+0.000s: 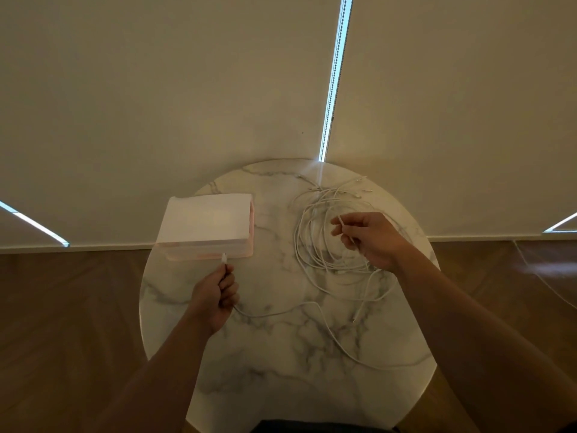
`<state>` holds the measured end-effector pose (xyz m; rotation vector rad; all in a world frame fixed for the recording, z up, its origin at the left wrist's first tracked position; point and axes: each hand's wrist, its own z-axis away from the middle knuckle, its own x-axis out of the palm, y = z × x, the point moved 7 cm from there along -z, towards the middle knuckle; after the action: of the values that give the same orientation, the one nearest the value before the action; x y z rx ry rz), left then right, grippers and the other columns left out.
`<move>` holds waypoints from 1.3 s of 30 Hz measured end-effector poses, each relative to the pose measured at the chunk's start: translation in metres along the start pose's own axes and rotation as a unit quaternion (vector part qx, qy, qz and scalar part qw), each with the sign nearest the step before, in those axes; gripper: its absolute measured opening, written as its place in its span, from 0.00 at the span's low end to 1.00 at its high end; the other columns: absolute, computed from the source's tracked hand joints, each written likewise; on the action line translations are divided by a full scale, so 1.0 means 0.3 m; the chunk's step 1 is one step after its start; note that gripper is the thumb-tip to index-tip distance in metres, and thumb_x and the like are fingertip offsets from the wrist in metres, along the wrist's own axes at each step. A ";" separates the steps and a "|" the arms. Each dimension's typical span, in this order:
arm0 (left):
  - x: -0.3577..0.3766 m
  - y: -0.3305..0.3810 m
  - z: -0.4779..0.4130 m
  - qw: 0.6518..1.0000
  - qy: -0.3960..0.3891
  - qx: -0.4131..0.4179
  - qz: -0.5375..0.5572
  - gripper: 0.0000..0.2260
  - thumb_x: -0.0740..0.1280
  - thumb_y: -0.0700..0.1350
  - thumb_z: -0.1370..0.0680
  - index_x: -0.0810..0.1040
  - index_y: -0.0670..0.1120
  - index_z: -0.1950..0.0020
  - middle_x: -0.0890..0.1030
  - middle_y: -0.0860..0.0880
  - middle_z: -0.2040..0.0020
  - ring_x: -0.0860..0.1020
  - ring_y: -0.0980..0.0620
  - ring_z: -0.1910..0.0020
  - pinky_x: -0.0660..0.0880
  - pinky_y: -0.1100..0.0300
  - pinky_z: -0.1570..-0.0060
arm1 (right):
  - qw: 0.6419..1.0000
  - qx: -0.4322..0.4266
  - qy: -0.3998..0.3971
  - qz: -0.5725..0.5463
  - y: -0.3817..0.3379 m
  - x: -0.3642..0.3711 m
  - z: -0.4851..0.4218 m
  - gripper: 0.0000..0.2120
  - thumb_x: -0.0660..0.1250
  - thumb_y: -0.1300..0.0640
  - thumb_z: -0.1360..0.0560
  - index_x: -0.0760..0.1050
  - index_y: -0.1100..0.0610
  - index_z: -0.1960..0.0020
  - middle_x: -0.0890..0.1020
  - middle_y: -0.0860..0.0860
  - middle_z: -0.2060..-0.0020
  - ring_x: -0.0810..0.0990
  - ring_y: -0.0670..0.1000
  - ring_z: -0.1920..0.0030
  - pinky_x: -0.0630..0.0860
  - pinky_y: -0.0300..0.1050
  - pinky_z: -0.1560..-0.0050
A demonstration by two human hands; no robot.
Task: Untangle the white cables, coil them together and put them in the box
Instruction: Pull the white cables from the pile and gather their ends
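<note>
Meanwhile both hands' fingers (338, 220) pinch white cables (315, 245) beside the box (206, 225).

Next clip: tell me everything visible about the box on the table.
The box is rectangular, with a white top and pale pink sides that look like plastic. It sits flat on the left of the round marble table, apart from the cable tangle. A connector held in the left hand points at its near side; contact cannot be told, nor whether a lid is on.
</note>
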<state>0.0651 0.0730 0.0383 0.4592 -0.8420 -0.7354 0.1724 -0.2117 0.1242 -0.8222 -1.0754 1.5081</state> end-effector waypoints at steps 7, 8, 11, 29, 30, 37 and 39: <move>0.010 0.017 0.016 0.998 0.020 0.037 -0.051 0.13 0.55 0.49 0.16 0.72 0.46 0.56 0.59 0.53 0.74 0.56 0.57 0.79 0.55 0.64 0.81 | 0.999 0.000 0.018 0.048 0.020 0.003 0.011 0.10 0.60 0.64 0.19 0.80 0.62 0.47 0.77 0.55 0.69 0.69 0.49 0.72 0.68 0.42 0.69; 0.011 0.017 0.016 0.998 0.021 0.037 -0.051 0.13 0.55 0.50 0.16 0.72 0.46 0.55 0.59 0.53 0.74 0.55 0.57 0.79 0.54 0.64 0.80 | 1.000 0.002 0.009 0.018 0.014 0.009 0.013 0.09 0.60 0.68 0.20 0.80 0.65 0.46 0.78 0.57 0.66 0.70 0.49 0.71 0.67 0.41 0.68; 0.009 0.006 0.013 0.999 0.021 0.017 -0.038 0.14 0.55 0.49 0.16 0.76 0.43 0.50 0.59 0.53 0.74 0.56 0.57 0.78 0.54 0.63 0.78 | 0.999 0.029 -0.009 -0.023 0.017 0.022 0.011 0.09 0.62 0.62 0.20 0.79 0.66 0.46 0.70 0.55 0.72 0.62 0.48 0.75 0.57 0.41 0.74; 0.066 -0.031 0.039 0.999 -0.026 -0.009 -0.018 0.14 0.54 0.46 0.15 0.74 0.42 0.53 0.63 0.52 0.75 0.58 0.58 0.80 0.55 0.65 0.81 | 0.991 0.071 -0.079 -0.083 0.080 0.255 0.100 0.11 0.58 0.65 0.19 0.76 0.68 0.44 0.73 0.56 0.70 0.69 0.50 0.74 0.63 0.41 0.74; 0.063 -0.030 0.038 0.999 -0.025 -0.012 -0.018 0.14 0.54 0.46 0.16 0.75 0.42 0.53 0.63 0.53 0.75 0.58 0.58 0.80 0.55 0.65 0.81 | 0.992 0.067 -0.059 -0.088 0.074 0.237 0.088 0.12 0.58 0.60 0.18 0.76 0.66 0.44 0.67 0.54 0.74 0.63 0.49 0.77 0.58 0.39 0.75; 0.051 -0.020 0.045 0.999 -0.012 -0.013 -0.032 0.15 0.53 0.44 0.15 0.77 0.39 0.44 0.63 0.53 0.75 0.58 0.58 0.79 0.56 0.65 0.80 | 0.995 0.030 -0.068 -0.063 -0.018 0.157 0.067 0.08 0.60 0.69 0.21 0.78 0.68 0.47 0.81 0.57 0.65 0.75 0.48 0.70 0.72 0.38 0.69; 0.061 -0.024 0.047 0.999 -0.011 -0.011 -0.032 0.14 0.53 0.44 0.15 0.77 0.39 0.44 0.64 0.53 0.75 0.58 0.58 0.79 0.56 0.65 0.80 | 0.994 0.053 -0.074 -0.066 -0.014 0.171 0.076 0.07 0.61 0.70 0.22 0.78 0.67 0.49 0.78 0.57 0.66 0.71 0.48 0.73 0.67 0.36 0.73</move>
<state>0.0591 0.0535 0.0513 0.4612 -0.8428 -0.8091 0.1427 -0.1662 0.1385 -0.5623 -1.1262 1.5175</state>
